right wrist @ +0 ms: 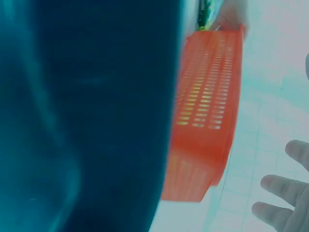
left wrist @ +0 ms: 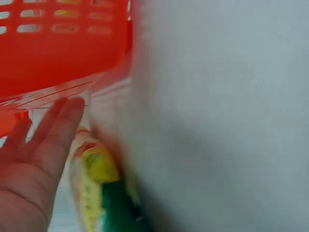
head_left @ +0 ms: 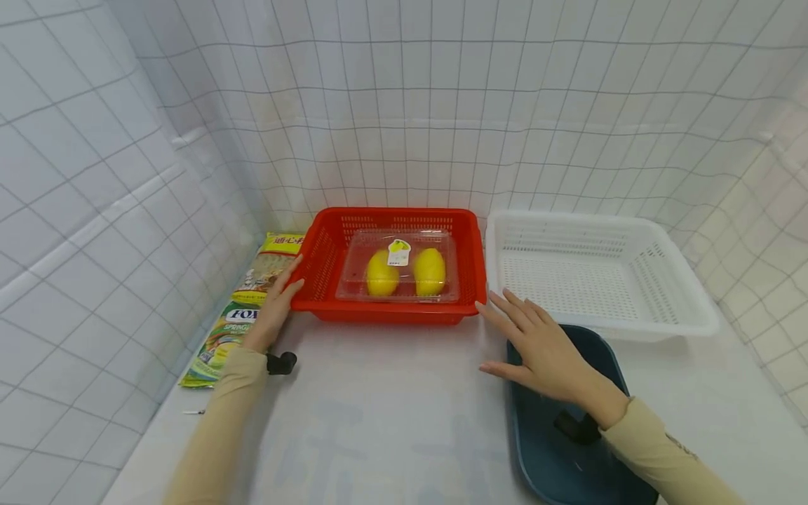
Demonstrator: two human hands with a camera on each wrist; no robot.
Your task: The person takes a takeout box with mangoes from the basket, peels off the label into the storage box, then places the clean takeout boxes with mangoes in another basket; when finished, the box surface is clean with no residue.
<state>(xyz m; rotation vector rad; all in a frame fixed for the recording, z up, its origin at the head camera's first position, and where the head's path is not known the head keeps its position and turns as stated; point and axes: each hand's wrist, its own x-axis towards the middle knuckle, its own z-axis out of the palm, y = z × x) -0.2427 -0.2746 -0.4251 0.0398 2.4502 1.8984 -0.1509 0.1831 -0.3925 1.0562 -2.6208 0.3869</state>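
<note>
A red plastic basket (head_left: 384, 311) stands at the back middle of the table. Inside it lies a clear plastic box (head_left: 404, 286) with a label on its lid and two yellow, lemon-like fruits (head_left: 430, 272). My left hand (head_left: 275, 308) is at the basket's front left corner; in the left wrist view its fingers (left wrist: 63, 126) lie straight just under the red rim, and whether they press on it I cannot tell. My right hand (head_left: 544, 351), fingers spread and holding nothing, hovers by the basket's front right corner, above a dark blue tray (head_left: 524, 449).
A white perforated basket (head_left: 562, 273) stands to the right of the red one. Two packets, a yellow noodle-like bag (head_left: 255, 277) and a green FOX'S bag (head_left: 217, 344), lie along the left wall. Gridded white sheeting (head_left: 416, 105) closes off the back and sides.
</note>
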